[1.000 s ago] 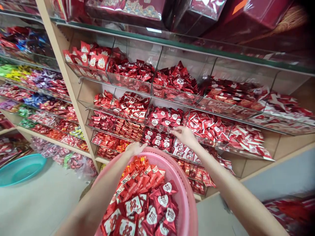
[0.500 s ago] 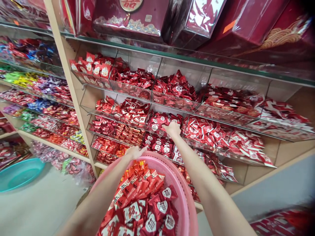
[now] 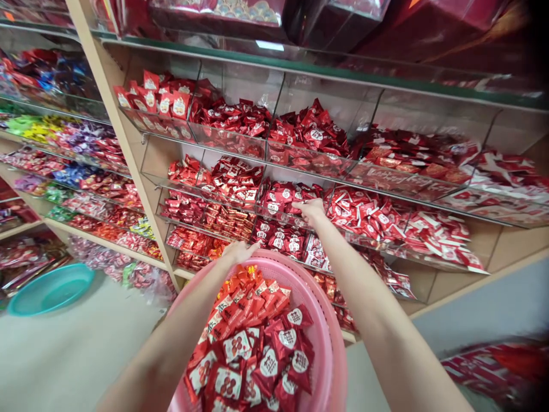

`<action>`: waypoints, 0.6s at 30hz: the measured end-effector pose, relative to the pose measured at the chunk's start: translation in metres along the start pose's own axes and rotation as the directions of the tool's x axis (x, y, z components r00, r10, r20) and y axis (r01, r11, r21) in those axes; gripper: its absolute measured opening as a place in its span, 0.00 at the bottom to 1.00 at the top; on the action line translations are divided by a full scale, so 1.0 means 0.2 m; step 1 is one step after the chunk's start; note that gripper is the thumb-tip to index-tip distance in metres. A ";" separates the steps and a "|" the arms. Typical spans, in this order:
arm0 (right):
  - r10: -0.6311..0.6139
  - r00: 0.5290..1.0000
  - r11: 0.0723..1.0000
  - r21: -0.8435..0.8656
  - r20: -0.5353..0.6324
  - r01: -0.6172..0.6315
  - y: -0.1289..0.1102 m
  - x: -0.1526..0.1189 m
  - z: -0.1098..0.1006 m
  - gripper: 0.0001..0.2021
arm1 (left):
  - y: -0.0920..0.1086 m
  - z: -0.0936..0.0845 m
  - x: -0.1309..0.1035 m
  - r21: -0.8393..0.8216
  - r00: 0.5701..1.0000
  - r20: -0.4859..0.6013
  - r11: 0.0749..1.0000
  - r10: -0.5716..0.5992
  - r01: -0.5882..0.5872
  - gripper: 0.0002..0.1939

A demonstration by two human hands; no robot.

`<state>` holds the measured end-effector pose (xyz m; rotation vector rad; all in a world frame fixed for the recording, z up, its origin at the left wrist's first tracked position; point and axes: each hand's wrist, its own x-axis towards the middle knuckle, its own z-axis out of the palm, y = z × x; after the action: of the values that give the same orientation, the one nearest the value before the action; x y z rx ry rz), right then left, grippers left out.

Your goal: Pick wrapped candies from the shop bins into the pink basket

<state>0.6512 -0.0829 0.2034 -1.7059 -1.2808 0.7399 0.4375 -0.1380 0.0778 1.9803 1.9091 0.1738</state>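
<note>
A pink plastic basket (image 3: 337, 343) with orange and dark red candy packets (image 3: 269, 361) in it is below my arms. My left hand (image 3: 241, 252) is closed on the basket's far rim, thumb along the edge. My right hand (image 3: 312, 212) reaches over the front of a clear shelf bin of dark red packets (image 3: 278, 197) with white heart labels. Its fingers are together at the packets; whether they hold one is too small to tell.
Glass-fronted shelves (image 3: 244, 144) of red packets stretch across ahead, under large dark red boxes (image 3: 343, 23). A wooden upright (image 3: 115, 109) divides them from colourful candy shelves. A teal basin (image 3: 51, 289) sits on the floor at left.
The view has tilted down slightly, so the shelves appear higher. My right hand has shifted slightly right over the same bin. My left hand stays on the basket rim.
</note>
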 end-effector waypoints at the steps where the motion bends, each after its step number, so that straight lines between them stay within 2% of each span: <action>1: 0.026 1.000 0.999 0.032 0.009 -0.026 0.00 -0.01 -0.02 0.26 | 0.00 0.00 0.00 0.007 1.000 0.001 1.000 -0.005 0.005 0.44; 5: 0.037 0.996 0.990 0.134 0.082 -0.048 0.02 -0.08 -0.14 0.17 | 0.01 0.00 0.00 0.018 1.000 0.014 1.000 -0.016 0.016 0.44; 7: -0.033 0.973 0.978 0.207 0.227 -0.015 0.08 -0.16 -0.21 0.16 | 0.01 0.00 0.01 0.022 1.000 0.020 1.000 -0.017 0.016 0.44; 8: -0.076 0.943 0.972 0.237 0.323 -0.003 0.11 -0.22 -0.24 0.16 | 0.01 0.00 0.01 0.025 1.000 0.020 1.000 -0.018 0.018 0.44; 10: -0.122 0.855 0.974 0.229 0.503 0.004 0.21 -0.36 -0.29 0.17 | 0.01 0.00 0.02 0.032 1.000 0.014 0.999 -0.015 0.015 0.44; 13: -0.073 0.697 0.995 0.099 0.714 0.002 0.37 -0.55 -0.31 0.18 | 0.03 0.00 0.03 0.049 1.000 0.003 0.999 -0.004 0.004 0.43; 16: -0.039 0.550 0.999 0.029 0.834 0.027 0.51 -0.67 -0.30 0.19 | 0.05 0.00 0.03 0.065 1.000 -0.005 0.998 0.009 -0.009 0.42; 18: -0.043 0.476 0.997 0.010 0.878 0.072 0.57 -0.71 -0.29 0.20 | 0.07 0.00 0.03 0.070 1.000 -0.001 0.997 0.017 -0.017 0.41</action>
<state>0.7093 -0.2466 0.1237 -1.2494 -2.0214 1.7138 0.4504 -0.1326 0.0817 2.0426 1.9246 0.1146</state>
